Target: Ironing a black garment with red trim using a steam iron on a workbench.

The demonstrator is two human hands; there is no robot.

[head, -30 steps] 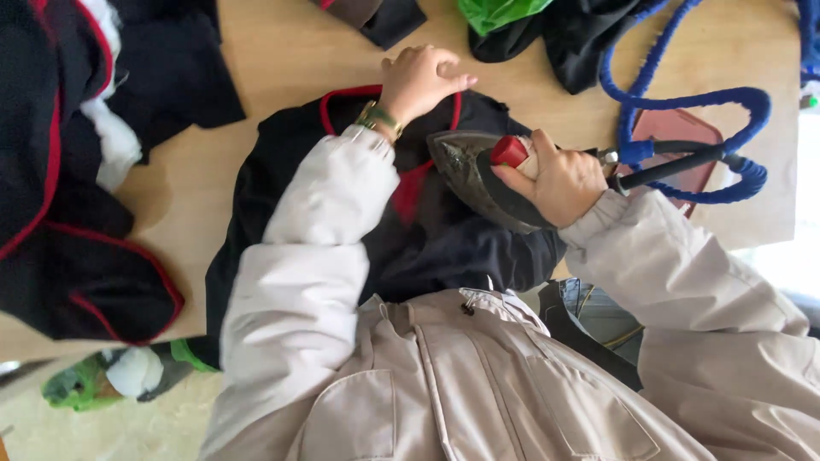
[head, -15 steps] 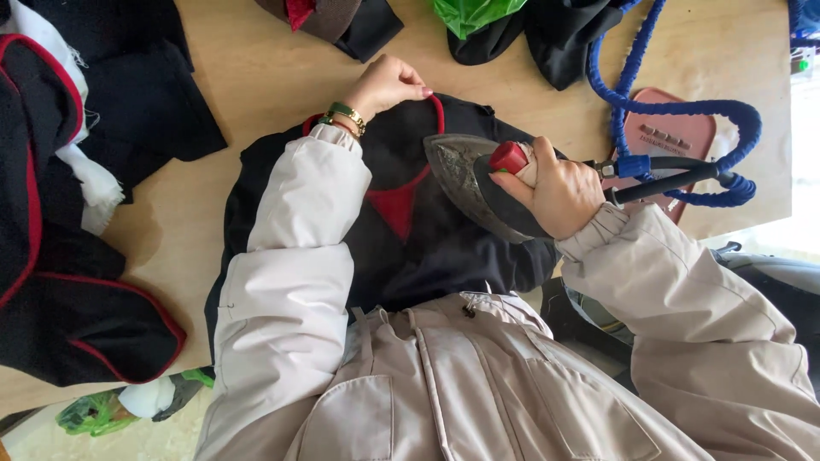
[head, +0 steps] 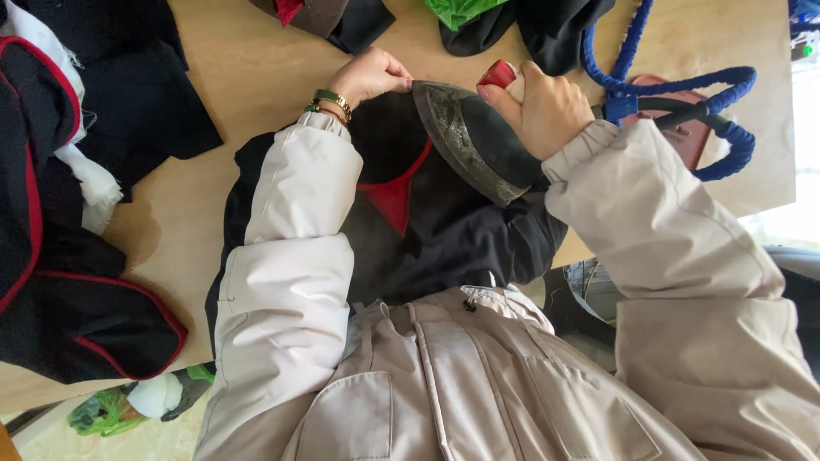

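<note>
**Hot soleplate close to bare fingers**

The right hand [head: 547, 107] is closed in a full grip around the handle of an iron [head: 474, 141], which is tipped up so its dark, stained soleplate faces the camera, the nose pointing toward the left hand [head: 371, 77]. That hand pinches the far edge of a black garment [head: 444, 230] with red trim, fingers narrow and closed on the cloth. The garment lies on the wooden surface [head: 256, 68], in front of the person's chest, partly hidden by the pale jacket sleeves.

The main risk I see is a burn: the iron's nose sits just beside the left fingertips, and a small slip could bring metal onto skin. The soleplate looks soiled, so it may mark the fabric, though the black cloth might hide that. The blue cord [head: 683, 81] loops near the right wrist and could snag and jerk the iron. Whether the iron is hot cannot be told from here. Other dark garments [head: 77, 282] lie well apart at the left.
</note>
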